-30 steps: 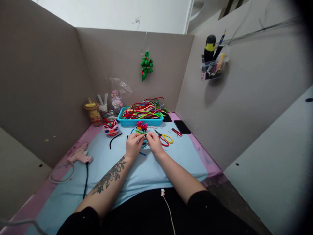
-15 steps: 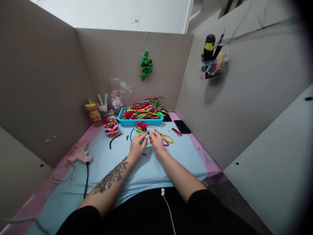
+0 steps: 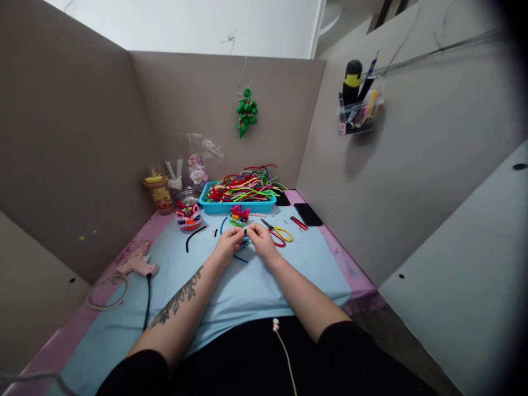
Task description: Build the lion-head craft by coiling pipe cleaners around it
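Note:
My left hand (image 3: 229, 243) and my right hand (image 3: 261, 240) meet over the blue cloth (image 3: 305, 275), fingertips pinched together on a small black piece (image 3: 246, 232) between them. Just behind my hands sits a colourful pipe-cleaner figure (image 3: 239, 215) with pink, orange and green parts. Part of a blue object (image 3: 245, 242) shows below my fingers; its full shape is hidden. Scissors (image 3: 280, 233) with red and yellow handles lie right of my right hand. A black curved strip (image 3: 193, 237) and a red-and-pink figure (image 3: 188, 217) are off to the left.
At the back is a blue tray (image 3: 237, 208) heaped with coloured pipe cleaners. A pink glue gun (image 3: 139, 260) with its cord lies left. A phone (image 3: 307, 214) and a red-handled tool (image 3: 299, 223) lie right. A lidded cup (image 3: 160, 193) stands at back left.
My left hand has turned and shifted slightly left and down. My right hand has moved a little left, showing more of the scissors. Both now pinch at the black piece; the blue object shows more.

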Motion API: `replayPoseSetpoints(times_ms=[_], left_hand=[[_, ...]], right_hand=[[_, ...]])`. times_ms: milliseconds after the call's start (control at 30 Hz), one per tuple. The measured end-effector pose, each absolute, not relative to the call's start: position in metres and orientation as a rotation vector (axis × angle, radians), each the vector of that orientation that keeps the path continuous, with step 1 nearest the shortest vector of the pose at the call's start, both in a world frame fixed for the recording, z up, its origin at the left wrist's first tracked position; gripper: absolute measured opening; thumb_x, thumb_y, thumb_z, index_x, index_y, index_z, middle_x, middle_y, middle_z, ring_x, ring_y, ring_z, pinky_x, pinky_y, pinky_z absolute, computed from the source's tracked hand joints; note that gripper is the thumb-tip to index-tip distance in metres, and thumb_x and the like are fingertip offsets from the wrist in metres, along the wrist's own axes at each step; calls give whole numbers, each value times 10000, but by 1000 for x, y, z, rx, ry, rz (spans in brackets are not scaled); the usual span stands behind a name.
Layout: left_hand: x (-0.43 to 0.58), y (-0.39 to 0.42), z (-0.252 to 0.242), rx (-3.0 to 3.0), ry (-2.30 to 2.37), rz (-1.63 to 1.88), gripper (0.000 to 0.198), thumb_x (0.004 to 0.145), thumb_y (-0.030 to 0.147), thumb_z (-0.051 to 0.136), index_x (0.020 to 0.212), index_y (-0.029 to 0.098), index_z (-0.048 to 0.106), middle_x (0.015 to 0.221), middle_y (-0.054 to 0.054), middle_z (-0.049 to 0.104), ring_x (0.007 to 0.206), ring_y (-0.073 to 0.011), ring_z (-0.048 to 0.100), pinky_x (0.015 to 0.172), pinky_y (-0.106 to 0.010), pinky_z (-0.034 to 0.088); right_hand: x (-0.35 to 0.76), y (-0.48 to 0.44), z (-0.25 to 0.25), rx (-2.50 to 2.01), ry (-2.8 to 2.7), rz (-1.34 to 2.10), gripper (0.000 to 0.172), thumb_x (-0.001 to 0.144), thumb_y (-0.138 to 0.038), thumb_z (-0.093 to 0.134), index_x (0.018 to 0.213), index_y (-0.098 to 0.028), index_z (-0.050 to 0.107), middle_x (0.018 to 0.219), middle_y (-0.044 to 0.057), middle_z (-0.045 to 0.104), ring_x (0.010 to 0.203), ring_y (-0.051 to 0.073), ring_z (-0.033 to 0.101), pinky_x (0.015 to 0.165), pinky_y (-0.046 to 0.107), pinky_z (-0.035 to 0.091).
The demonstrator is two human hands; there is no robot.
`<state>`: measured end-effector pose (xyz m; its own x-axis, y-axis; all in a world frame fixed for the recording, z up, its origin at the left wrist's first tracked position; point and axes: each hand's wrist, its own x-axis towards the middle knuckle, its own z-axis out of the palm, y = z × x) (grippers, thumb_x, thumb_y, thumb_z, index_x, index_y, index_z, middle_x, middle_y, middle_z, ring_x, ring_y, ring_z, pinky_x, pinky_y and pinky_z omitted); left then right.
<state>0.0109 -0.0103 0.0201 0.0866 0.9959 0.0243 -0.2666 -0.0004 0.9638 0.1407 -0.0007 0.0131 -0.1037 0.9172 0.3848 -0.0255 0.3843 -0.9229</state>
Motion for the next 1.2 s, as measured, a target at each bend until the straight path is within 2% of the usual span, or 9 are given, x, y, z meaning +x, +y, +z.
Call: replayPoseSetpoints(times_ms=[200, 333, 433, 567, 700, 800, 933, 1067, 1200], left_hand=[[14, -12, 16, 1016, 849, 1226, 382, 612, 410, 746, 617, 155, 461, 510, 68, 362, 413, -24, 277, 402, -184, 147], [16, -11, 16, 1010, 891, 1256, 381, 594, 407, 761, 616, 150, 482, 504, 68, 372, 413, -22, 286, 398, -182, 149], [13, -10, 17, 975, 924, 1277, 373, 582, 424, 774, 686, 137, 559, 547, 45, 460, 437, -30, 359, 399, -174, 178], [8, -12, 20, 951, 933, 1256, 439, 587, 471, 767, 820, 120, 644, 742, -42, 623, 518, -60, 487, 409, -174, 234], [3, -14, 22, 1023, 911, 1195, 430, 591, 444, 779, 827, 98, 683, 656, -35, 604, 529, -70, 488, 427, -179, 262], [1, -13, 22, 1043, 901, 1211, 412, 580, 413, 794, 836, 107, 691, 614, -14, 586, 523, -69, 486, 448, -180, 286], [-3, -8, 21, 1052, 927, 1341, 441, 550, 395, 809, 874, 128, 674, 729, -37, 664, 518, -71, 510, 474, -198, 328], [-6, -8, 23, 1154, 920, 1344, 564, 569, 378, 802, 1035, 133, 602, 747, -45, 691, 604, -115, 593, 549, -212, 398], [-11, -10, 24, 1253, 893, 1242, 614, 604, 361, 787, 1114, 131, 533, 669, 1, 671, 612, -120, 611, 647, -240, 446]], right_hand=[[135, 0, 9, -852, -1380, 1047, 235, 762, -421, 540, 695, -205, 480, 588, -44, 416, 565, 113, 405, 521, 217, 351], [135, -1, 10, -868, -1423, 959, 228, 787, -409, 512, 699, -201, 481, 623, -30, 462, 596, 121, 441, 558, 229, 394], [141, -2, 10, -896, -1574, 666, 182, 836, -342, 458, 743, -198, 518, 719, 10, 530, 688, 148, 492, 660, 271, 437], [150, -4, 11, -877, -1848, 145, 196, 873, -242, 413, 836, -200, 601, 851, 78, 595, 862, 206, 517, 823, 349, 431], [154, -4, 10, -919, -2007, -71, 229, 880, -221, 430, 934, -231, 652, 925, 88, 616, 912, 223, 514, 839, 360, 430], [153, -4, 8, -928, -2001, -84, 227, 883, -230, 439, 944, -241, 658, 923, 83, 614, 907, 221, 519, 835, 359, 440], [152, -4, 9, -861, -1863, -16, 214, 877, -252, 455, 1002, -212, 624, 966, 93, 601, 969, 224, 527, 882, 385, 443], [153, -4, 9, -837, -1812, 138, 245, 871, -249, 470, 1070, -213, 610, 991, 89, 576, 972, 212, 539, 869, 386, 465], [155, -2, 9, -729, -1876, 274, 250, 847, -246, 537, 1075, -240, 641, 1063, 83, 517, 1015, 205, 528, 882, 384, 468]])
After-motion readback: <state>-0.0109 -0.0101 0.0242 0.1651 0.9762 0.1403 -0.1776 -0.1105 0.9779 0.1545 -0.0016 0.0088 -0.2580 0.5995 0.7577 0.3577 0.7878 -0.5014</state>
